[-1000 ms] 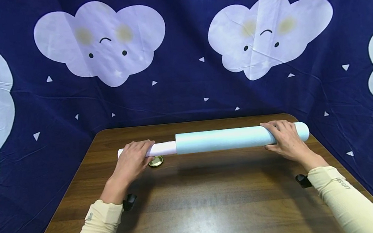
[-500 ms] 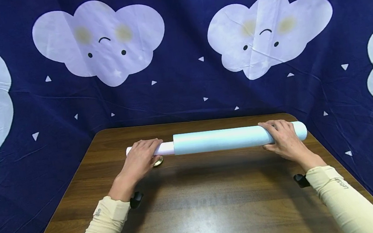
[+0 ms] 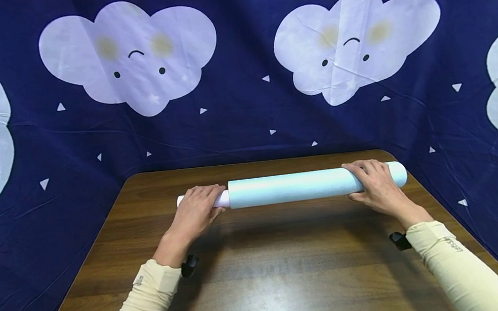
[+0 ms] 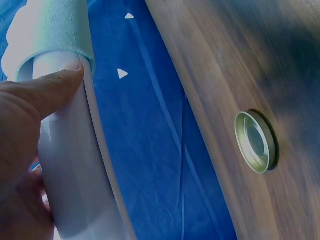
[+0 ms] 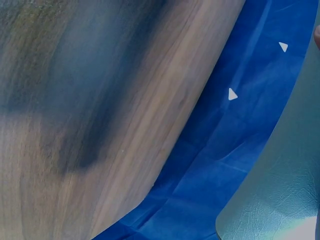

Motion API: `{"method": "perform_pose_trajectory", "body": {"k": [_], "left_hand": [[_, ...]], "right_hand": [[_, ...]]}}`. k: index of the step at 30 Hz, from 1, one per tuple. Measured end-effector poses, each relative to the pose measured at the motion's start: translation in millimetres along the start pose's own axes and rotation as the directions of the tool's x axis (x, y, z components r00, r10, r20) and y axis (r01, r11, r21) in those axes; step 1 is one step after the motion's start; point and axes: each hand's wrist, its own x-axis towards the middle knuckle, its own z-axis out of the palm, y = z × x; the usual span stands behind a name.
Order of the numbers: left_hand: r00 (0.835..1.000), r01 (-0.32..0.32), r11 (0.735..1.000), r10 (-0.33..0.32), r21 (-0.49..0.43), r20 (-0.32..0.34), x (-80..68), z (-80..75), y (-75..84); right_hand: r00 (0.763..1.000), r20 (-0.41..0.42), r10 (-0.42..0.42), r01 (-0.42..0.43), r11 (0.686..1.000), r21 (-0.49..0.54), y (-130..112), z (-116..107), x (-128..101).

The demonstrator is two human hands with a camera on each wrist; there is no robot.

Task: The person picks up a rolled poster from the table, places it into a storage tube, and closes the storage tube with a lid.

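Observation:
A light blue cylinder [image 3: 285,188] with a textured surface lies level above the table in the head view. From its left end sticks out a thinner white roll [image 3: 223,199], whose end sits inside the blue rim in the left wrist view. My left hand [image 3: 196,211] grips the white roll, its thumb [image 4: 62,82] lying along it close to that rim. Around the right part of the blue cylinder, my right hand [image 3: 377,186] is curled. Only part of the blue cylinder's far end [image 5: 280,195] appears in the right wrist view.
On the brown wooden table [image 3: 263,268] lies a round gold metal lid [image 4: 256,142], hidden behind my left hand in the head view. A dark blue curtain [image 3: 242,99] with white clouds hangs just past the table's back edge and sides.
My left hand has moved right along with the white roll, which now shows a shorter length outside the blue cylinder. The right hand and cylinder have shifted slightly left in the view.

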Motion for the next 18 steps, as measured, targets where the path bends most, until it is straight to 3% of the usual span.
{"method": "perform_pose_trajectory", "body": {"k": [12, 18], "left_hand": [[0.998, -0.025, 1.000, 0.025, 0.011, -0.055, 0.3, 3.3, 3.3], [1.000, -0.008, 1.000, 0.008, 0.010, -0.027, 0.4, 4.0, 3.6]], "right_hand": [[1.000, -0.006, -0.011, 0.011, 1.000, -0.011, -6.6, 1.3, 4.3], [1.000, -0.008, -0.005, 0.005, 1.000, -0.018, -7.1, 1.2, 3.8]]}}
